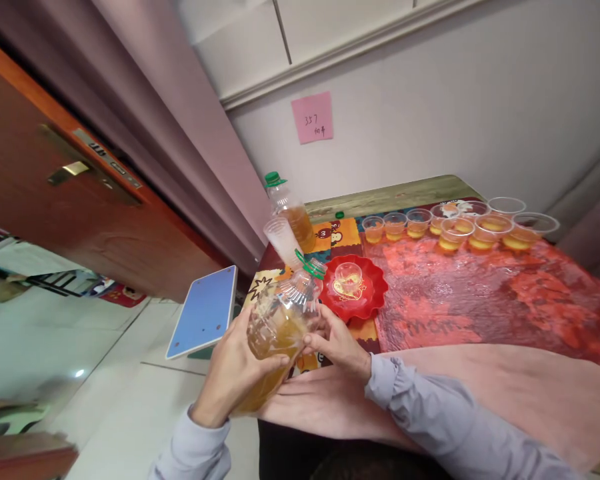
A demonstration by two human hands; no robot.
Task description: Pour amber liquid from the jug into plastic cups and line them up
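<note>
A clear plastic bottle [280,320] with yellowish liquid tilts to the right between my hands, its uncapped mouth with a green ring pointing toward a red scalloped plate [377,293]. My left hand [235,367] wraps round the bottle's body from the left. On its right side, my right hand [337,340] grips it near the shoulder. A small clear cup [349,277] stands on the plate, close to the bottle's mouth. Behind the bottle is a stack of clear plastic cups [280,237].
Several clear cups with amber liquid [455,233] stand along the table's back right. A second bottle with a green cap [293,213] stands at the back left; a loose green cap [339,215] lies nearby. Left of the table is a blue board [203,310]. Pink cloth [480,387] covers the front edge.
</note>
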